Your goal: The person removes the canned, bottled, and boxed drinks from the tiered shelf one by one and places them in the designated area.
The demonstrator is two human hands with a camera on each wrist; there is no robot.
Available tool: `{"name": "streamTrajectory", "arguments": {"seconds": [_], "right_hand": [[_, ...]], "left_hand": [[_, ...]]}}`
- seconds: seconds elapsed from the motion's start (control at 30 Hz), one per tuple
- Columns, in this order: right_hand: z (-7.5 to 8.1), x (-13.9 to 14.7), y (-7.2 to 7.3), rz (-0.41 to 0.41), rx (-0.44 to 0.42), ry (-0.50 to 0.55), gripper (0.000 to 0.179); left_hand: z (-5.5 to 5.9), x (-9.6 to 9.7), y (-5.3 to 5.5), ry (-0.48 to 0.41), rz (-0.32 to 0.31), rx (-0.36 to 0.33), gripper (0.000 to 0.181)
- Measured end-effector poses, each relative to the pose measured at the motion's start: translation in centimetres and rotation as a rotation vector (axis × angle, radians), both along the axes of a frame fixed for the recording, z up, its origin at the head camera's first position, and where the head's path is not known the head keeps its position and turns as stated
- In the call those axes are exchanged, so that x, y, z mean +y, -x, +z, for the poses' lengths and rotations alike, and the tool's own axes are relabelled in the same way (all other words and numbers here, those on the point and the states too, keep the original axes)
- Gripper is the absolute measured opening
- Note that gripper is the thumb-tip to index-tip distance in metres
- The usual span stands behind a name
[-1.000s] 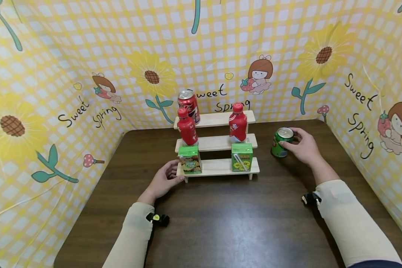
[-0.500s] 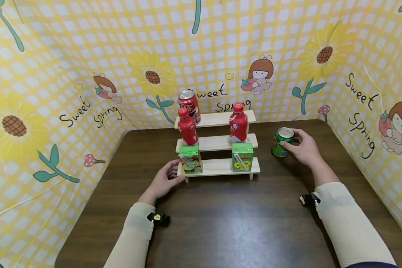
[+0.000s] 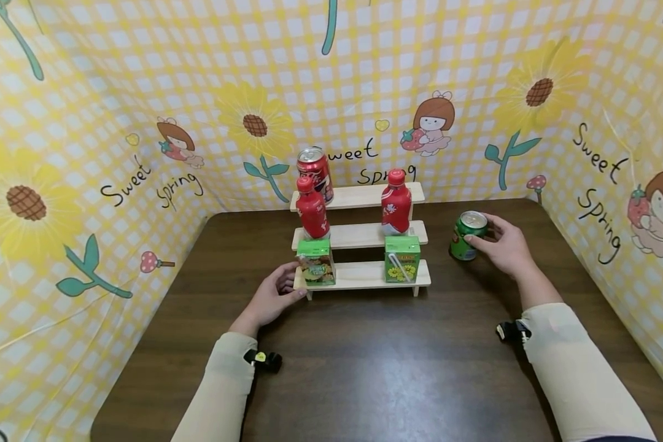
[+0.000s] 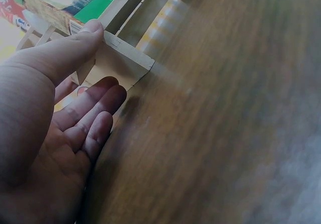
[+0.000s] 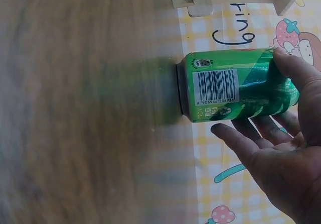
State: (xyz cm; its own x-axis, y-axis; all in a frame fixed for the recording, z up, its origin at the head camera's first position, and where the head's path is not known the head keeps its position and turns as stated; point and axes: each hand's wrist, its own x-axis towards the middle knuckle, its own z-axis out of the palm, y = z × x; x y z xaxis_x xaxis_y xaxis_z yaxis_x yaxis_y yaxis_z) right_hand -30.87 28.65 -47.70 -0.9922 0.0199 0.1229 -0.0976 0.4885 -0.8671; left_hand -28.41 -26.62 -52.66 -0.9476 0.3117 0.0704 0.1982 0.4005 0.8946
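In the head view my right hand (image 3: 501, 244) holds a green drink can (image 3: 468, 236) upright at the table, to the right of a three-step wooden display shelf (image 3: 359, 276). The right wrist view shows the thumb on one side of the can (image 5: 235, 86) and the fingers around the other. My left hand (image 3: 274, 294) grips the left end of the lowest step. Its thumb lies on the step's front corner and its fingers reach behind. Green drink cartons (image 3: 317, 263) stand at both ends of this step, the right carton (image 3: 401, 259) showing a straw.
Red bottles stand on the middle step, one left (image 3: 312, 212) and one right (image 3: 396, 205). A red can (image 3: 316, 169) is at the left of the top step. Yellow checked cloth (image 3: 359, 80) walls the brown table (image 3: 353, 368) at the back and sides.
Both hands keep their places on the shelf and the green can. The head view has shifted very slightly.
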Motion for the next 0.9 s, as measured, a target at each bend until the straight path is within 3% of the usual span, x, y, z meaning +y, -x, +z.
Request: {"name": "streamTrajectory", "arguments": {"seconds": [0.43, 0.7, 0.9], "right_hand": [[1.7, -0.4, -0.5, 0.039, 0.023, 0.072, 0.082], [4.9, -1.2, -0.5, -0.002, 0.119, 0.026, 0.075], [8.1, -2.9, -0.1, 0.027, 0.196, 0.035, 0.073]], "left_hand": [[-0.3, -0.2, 0.0, -0.025, -0.006, -0.005, 0.07], [-0.3, -0.2, -0.1, -0.031, -0.008, 0.004, 0.069], [-0.3, -0.2, -0.1, -0.028, -0.009, 0.009, 0.069]]}}
